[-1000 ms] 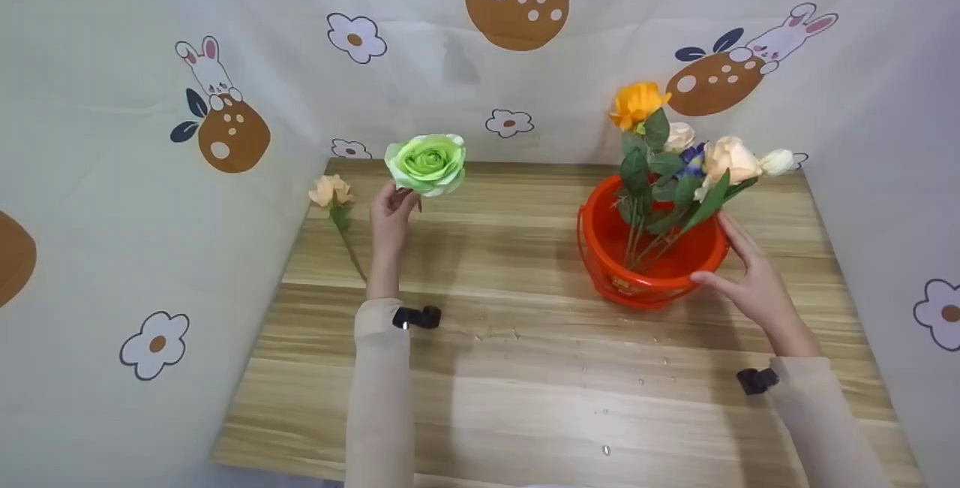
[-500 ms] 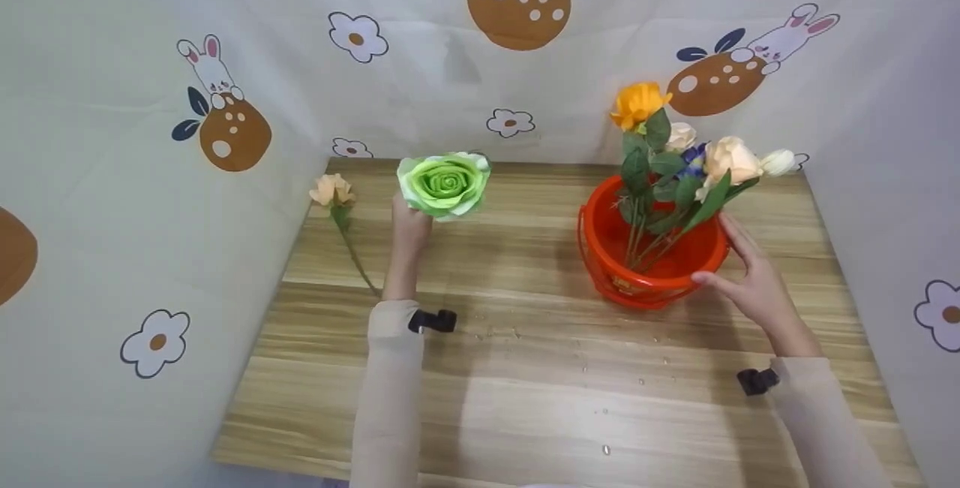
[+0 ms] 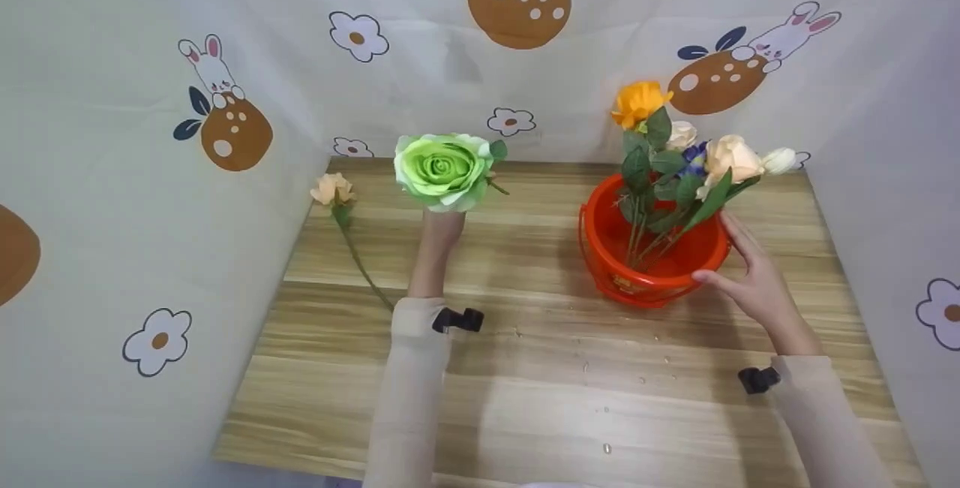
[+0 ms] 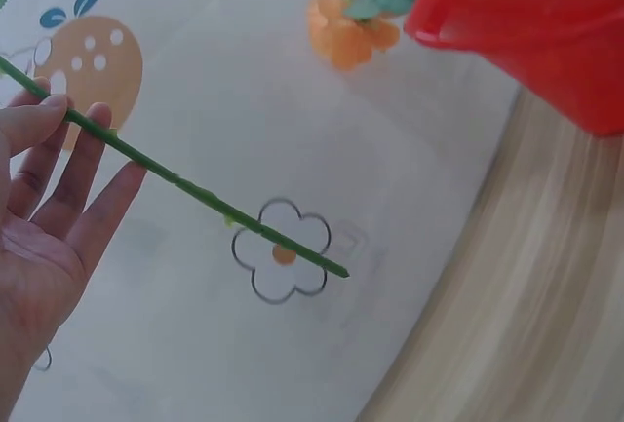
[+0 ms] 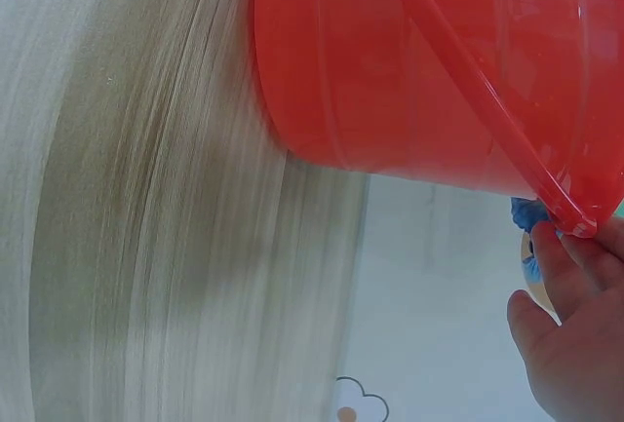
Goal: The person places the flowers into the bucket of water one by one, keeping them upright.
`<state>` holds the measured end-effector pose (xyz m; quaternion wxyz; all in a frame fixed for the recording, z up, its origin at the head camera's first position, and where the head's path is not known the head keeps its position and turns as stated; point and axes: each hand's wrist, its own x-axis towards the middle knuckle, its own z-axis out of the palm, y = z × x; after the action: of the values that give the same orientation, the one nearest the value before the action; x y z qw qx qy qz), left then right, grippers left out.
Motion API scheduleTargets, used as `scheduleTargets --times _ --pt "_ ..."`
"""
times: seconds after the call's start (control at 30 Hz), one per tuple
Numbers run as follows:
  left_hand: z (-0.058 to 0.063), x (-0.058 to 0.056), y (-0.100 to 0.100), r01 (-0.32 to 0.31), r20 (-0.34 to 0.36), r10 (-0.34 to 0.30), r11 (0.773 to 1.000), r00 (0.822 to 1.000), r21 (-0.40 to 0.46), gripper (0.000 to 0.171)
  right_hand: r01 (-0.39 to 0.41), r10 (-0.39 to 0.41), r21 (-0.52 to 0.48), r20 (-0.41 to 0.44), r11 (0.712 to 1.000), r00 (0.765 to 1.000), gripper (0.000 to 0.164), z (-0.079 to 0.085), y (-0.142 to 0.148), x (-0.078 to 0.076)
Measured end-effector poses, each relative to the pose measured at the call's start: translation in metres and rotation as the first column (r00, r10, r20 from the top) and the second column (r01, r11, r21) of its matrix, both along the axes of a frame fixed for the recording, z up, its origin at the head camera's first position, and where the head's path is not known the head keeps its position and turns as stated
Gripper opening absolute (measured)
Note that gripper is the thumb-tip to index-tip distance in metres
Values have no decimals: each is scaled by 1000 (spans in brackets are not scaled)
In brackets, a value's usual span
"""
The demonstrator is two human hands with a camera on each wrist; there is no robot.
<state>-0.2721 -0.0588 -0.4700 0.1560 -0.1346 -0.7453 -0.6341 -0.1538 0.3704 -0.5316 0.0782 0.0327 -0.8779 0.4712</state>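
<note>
In the head view, my left hand (image 3: 444, 227) is partly hidden behind the large bloom of a green rose (image 3: 442, 167). The left wrist view shows thumb and index finger pinching its thin green stem (image 4: 195, 191), whose lower end points free toward the bucket. A red bucket (image 3: 637, 279) stands upright at the right, its handle down. My right hand (image 3: 757, 289) rests against the bucket's right side, thumb spread from straight fingers. Inside lean several artificial flowers: an orange one (image 3: 640, 103), peach one (image 3: 731, 160), white tulip (image 3: 780, 161) and purple one (image 3: 696, 160).
A peach flower (image 3: 332, 189) with a long stem lies on the wooden table (image 3: 315, 383) at the left, its stem end passing behind the left sleeve. Small water drops (image 3: 607, 449) dot the table. Printed cloth (image 3: 420, 82) hangs behind and at both sides.
My left hand has moved right with the green rose; the bloom dipped, then rose again, and a leaf and stem piece now show beside it. The right hand and bucket stay put.
</note>
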Motion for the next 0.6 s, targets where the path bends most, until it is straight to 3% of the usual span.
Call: scheduleTargets --times 0.07,0.1,0.17,0.2,0.27,0.4,0.43,0.6 --pt "5 -1 9 127 -33 -123 985 992 119 19 1 -1 -1 1 1000 1000 99 0 0 0" --pt "7 -2 13 200 -57 -193 961 980 189 17 2 -2 -1 1 1000 1000 99 0 0 0" --pt "13 -3 21 345 -92 -333 883 938 317 13 2 -2 -2 2 1000 1000 98 1 0 1" --pt "15 -3 25 370 -94 -360 866 928 335 13 2 -2 -3 4 1000 1000 98 2 -1 1" --pt "19 -1 32 411 -106 -400 845 910 343 13 1 -1 -2 8 1000 1000 97 3 -1 1" --pt "30 2 45 453 -155 -425 826 892 335 14 -1 1 -3 18 1000 1000 97 3 -2 1" --pt "32 3 48 470 -170 -439 811 882 349 16 -1 1 -1 18 1000 1000 97 3 -2 1" --pt "43 8 66 517 -238 -461 794 855 320 17 -1 1 3 11 1000 1000 97 3 -2 1"
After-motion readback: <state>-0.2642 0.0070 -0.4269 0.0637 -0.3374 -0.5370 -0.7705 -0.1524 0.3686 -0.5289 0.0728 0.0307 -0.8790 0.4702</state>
